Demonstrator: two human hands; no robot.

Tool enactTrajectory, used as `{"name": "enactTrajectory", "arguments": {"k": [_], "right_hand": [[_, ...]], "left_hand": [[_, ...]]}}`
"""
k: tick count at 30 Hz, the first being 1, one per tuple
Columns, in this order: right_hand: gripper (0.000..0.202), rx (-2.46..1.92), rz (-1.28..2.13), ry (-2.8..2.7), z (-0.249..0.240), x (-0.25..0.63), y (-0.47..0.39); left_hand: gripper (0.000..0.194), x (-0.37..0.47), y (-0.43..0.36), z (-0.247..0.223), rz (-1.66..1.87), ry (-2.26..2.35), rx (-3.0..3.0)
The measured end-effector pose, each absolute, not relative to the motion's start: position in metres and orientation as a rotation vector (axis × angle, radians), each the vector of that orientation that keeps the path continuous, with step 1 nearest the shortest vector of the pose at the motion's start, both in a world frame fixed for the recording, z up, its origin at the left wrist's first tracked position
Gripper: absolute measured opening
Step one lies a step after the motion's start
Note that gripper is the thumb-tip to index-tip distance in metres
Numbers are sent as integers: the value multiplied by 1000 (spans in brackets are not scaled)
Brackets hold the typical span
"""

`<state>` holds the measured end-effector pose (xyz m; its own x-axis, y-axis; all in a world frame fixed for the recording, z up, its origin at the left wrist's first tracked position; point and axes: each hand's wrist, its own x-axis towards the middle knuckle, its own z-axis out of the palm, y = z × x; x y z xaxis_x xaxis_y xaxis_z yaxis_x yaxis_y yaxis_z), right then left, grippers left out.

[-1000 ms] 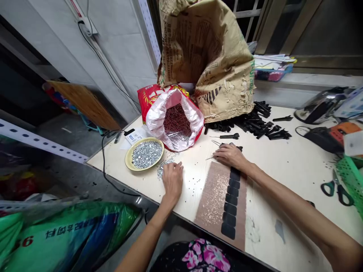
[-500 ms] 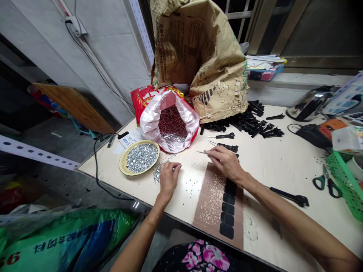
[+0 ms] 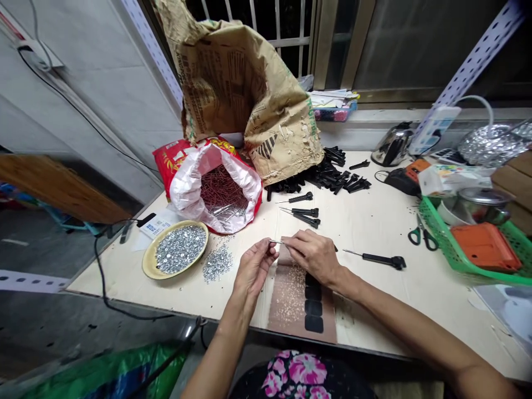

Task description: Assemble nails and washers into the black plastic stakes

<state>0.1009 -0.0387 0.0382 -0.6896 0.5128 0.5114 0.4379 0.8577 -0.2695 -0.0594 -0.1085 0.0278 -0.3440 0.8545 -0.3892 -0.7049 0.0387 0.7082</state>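
My right hand [image 3: 312,256] is closed in a pinch round a thin metal rod [image 3: 277,241] that points left. A bit of black [image 3: 336,248] shows just past this hand; whether it belongs to the rod I cannot tell. My left hand [image 3: 254,266] has its thumb and forefinger pressed together at the rod's tip; anything small between them is hidden. Below both hands lies a brown mat [image 3: 286,316] with pale specks and a row of black squares [image 3: 313,308]. Black-handled rods [image 3: 305,213] lie beyond my right hand, and another rod [image 3: 382,261] to its right.
Left of my hands are a yellow plate [image 3: 145,266] of small metal washers, a loose washer pile [image 3: 218,264] and an open red-and-white bag [image 3: 187,188] of nails. Behind stand a brown paper sack [image 3: 286,122] and a black parts heap [image 3: 332,177]. Scissors [image 3: 423,235] and a green basket [image 3: 453,266] are at right.
My hands have come together: the left fingertips now meet the rod's tip, where before they were apart near the washer pile. The camera view has turned to the right.
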Motion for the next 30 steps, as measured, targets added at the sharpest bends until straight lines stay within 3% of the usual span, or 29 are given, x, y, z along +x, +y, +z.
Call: {"name": "enactTrajectory", "arguments": {"k": [8,30], "right_hand": [[21,-727,-85,-2477,49,105,-42],[19,-879,-72,-2361,15,115,-48]], "left_hand": [[33,-56,-106,26,1570,1193,336],[29,-40,-97,20,1485,1355,591]]}}
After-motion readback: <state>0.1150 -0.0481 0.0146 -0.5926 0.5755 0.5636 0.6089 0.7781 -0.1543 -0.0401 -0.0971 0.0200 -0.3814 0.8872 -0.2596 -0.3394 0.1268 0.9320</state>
